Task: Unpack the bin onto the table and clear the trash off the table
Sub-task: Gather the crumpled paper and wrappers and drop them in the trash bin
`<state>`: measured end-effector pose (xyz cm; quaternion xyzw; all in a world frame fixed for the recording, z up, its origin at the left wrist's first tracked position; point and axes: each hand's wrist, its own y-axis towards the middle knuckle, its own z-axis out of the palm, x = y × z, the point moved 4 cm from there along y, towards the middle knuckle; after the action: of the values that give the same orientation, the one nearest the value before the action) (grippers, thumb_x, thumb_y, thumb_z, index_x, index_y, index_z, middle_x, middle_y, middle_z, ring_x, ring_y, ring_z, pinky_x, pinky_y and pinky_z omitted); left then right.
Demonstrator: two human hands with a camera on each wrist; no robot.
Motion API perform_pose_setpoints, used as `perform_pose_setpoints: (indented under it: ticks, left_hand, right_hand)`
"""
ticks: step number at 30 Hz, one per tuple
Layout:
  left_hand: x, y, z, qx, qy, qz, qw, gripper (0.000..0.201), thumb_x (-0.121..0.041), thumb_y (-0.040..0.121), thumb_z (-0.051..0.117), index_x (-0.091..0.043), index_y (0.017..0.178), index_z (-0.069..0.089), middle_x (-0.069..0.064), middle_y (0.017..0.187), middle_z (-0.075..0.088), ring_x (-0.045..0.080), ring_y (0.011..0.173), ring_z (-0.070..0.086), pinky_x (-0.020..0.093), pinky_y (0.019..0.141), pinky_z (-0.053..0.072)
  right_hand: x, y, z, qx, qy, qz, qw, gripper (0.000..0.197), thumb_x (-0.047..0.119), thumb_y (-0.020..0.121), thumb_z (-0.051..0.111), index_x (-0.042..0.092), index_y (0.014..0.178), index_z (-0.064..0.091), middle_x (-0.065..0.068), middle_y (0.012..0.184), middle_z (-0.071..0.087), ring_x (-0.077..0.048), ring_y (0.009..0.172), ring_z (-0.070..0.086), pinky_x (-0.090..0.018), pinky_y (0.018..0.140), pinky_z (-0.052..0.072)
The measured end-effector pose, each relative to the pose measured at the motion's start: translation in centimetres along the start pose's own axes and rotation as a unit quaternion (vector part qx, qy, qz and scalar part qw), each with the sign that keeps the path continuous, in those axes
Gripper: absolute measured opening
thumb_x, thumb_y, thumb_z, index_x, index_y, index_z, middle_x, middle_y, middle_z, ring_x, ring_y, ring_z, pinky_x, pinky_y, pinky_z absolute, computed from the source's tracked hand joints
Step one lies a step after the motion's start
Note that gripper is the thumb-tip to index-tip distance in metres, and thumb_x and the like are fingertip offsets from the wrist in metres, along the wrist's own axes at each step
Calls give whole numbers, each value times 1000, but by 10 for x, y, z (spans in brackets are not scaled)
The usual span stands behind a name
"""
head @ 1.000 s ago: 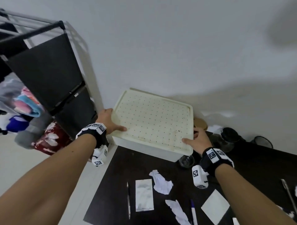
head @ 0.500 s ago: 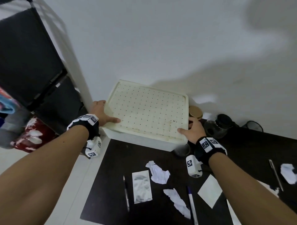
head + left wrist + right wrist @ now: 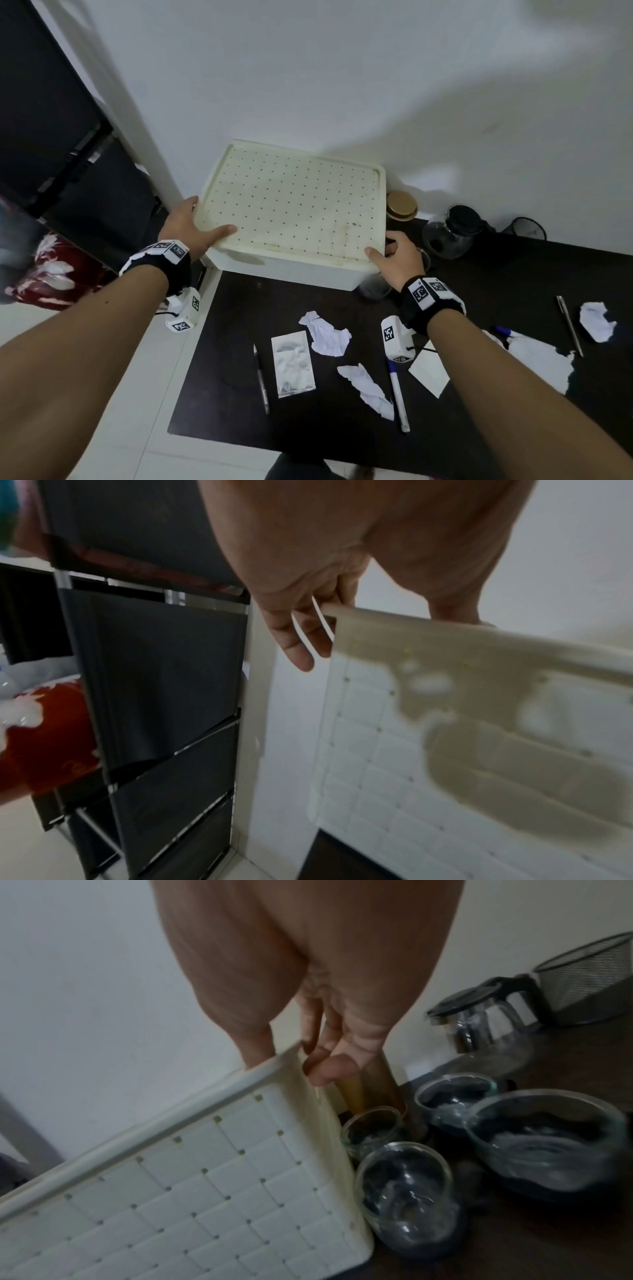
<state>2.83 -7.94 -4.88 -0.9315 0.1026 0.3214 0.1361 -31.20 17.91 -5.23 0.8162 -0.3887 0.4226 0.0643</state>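
Bin [image 3: 294,212], white and perforated, sat at the table's [image 3: 239,404] far-left corner against the wall, its dotted lid or upturned base uppermost; which one could not be told. Long axis ran left to right between the two hands. Left hand [image 3: 191,228] gripped the left rim, thumb on top, fingers curled under the edge. Right hand [image 3: 399,258] held the near-right corner likewise. Both equally near; any lift would likely need both together. Glass jars [image 3: 404,1191] and a glass jug [image 3: 452,233] stood just beside the bin's right wall. Crumpled paper [image 3: 327,334], a foil packet [image 3: 293,363] and pens [image 3: 397,394] lay nearer on the table.
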Motion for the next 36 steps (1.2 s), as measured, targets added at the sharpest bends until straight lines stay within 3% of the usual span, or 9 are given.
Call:
perform_pose_setpoints:
  ticks: [3, 6, 11, 18, 21, 24, 29, 32, 36]
  left_hand:
    - [7, -25, 14, -52, 0, -13, 999, 97, -82, 69, 63, -24, 143, 41, 8, 141, 50, 32, 127, 52, 54, 102, 48]
    - [11, -64, 32, -110, -33, -66, 991, 85, -65, 89, 54, -17, 154, 26, 15, 152, 35, 34, 139, 38, 52, 109, 39]
    - [23, -139, 77, -165, -76, -114, 977, 86, -62, 90, 53, -6, 150, 29, 18, 149, 35, 36, 138, 38, 51, 111, 36]
    - [30, -221, 177, 63, 67, 78, 993, 56, -34, 81, 78, -15, 131, 59, 12, 142, 40, 30, 134, 40, 40, 112, 37]
    - [26, -233, 206, 140, 145, 124, 972, 78, -42, 70, 86, -17, 136, 54, 11, 151, 33, 32, 140, 33, 42, 116, 34]
    - [21, -226, 225, 186, 205, 146, 950, 106, -48, 59, 91, -17, 147, 40, 11, 155, 29, 32, 142, 29, 43, 117, 32]
    - [22, -203, 229, 160, 264, 189, 932, 123, -64, 41, 88, -16, 143, 40, 9, 137, 44, 31, 125, 41, 43, 106, 42]
    - [27, -198, 227, 161, 244, 216, 932, 106, -66, 44, 87, -16, 132, 54, 6, 125, 52, 29, 116, 47, 41, 98, 41]
    - [29, -195, 227, 210, 227, 256, 916, 57, -62, 69, 78, -22, 107, 64, -1, 105, 63, 25, 102, 56, 37, 87, 41]
  right_hand:
    - [-21, -22, -5, 24, 43, -4, 999, 51, 41, 81, 80, 19, 123, 61, 4, 94, 67, -12, 89, 66, -22, 73, 48]
    - [-42, -47, -6, 49, 81, -12, 995, 51, 39, 75, 86, 20, 118, 66, 0, 92, 70, -15, 89, 68, -30, 83, 56]
    - [-99, -105, 10, 100, 33, -13, 994, 46, 29, 68, 92, 23, 108, 70, 0, 92, 66, -16, 77, 66, -28, 78, 56]
    - [-162, -171, 61, 166, -90, -50, 981, 54, 24, 69, 88, 21, 118, 67, 2, 117, 56, -17, 104, 59, -32, 94, 50]
    - [-170, -184, 81, 154, -128, -69, 977, 62, 16, 71, 86, 19, 128, 62, -2, 126, 52, -25, 115, 53, -33, 103, 44]
    - [-171, -188, 93, 133, -155, -79, 976, 55, 9, 77, 80, 21, 128, 60, -3, 126, 49, -25, 111, 55, -30, 100, 45]
    - [-169, -190, 97, 120, -145, -30, 982, 44, 13, 84, 73, 25, 123, 58, -3, 119, 57, -25, 107, 60, -34, 95, 48]
    - [-169, -195, 96, 114, -119, -8, 986, 38, 14, 84, 72, 24, 119, 59, -1, 112, 64, -22, 104, 61, -31, 94, 47]
    - [-169, -198, 91, 86, -47, 23, 995, 30, 22, 81, 76, 29, 108, 64, 11, 93, 63, -10, 84, 59, -27, 81, 49]
